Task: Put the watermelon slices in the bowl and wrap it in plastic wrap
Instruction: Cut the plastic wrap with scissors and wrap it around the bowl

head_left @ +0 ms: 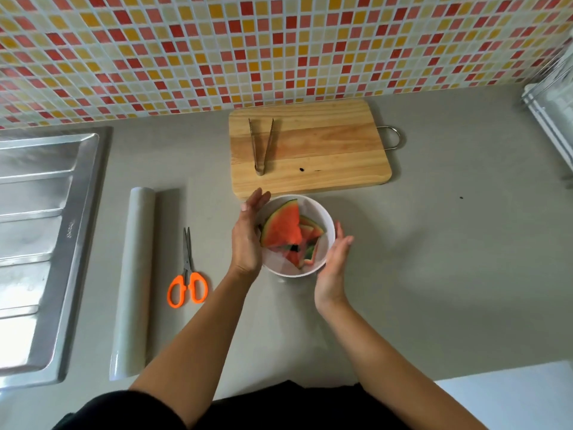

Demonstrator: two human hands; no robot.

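A white bowl stands on the grey counter just in front of the cutting board, with several watermelon slices inside. A filmy layer that looks like plastic wrap covers its mouth. My left hand lies flat against the bowl's left side, fingers straight. My right hand is beside the bowl's right front side, fingers straight, close to the wall. The roll of plastic wrap lies on the counter to the left.
Orange-handled scissors lie between the roll and the bowl. Metal tongs rest on the wooden cutting board behind the bowl. A steel sink drainer fills the left; a rack stands at the far right.
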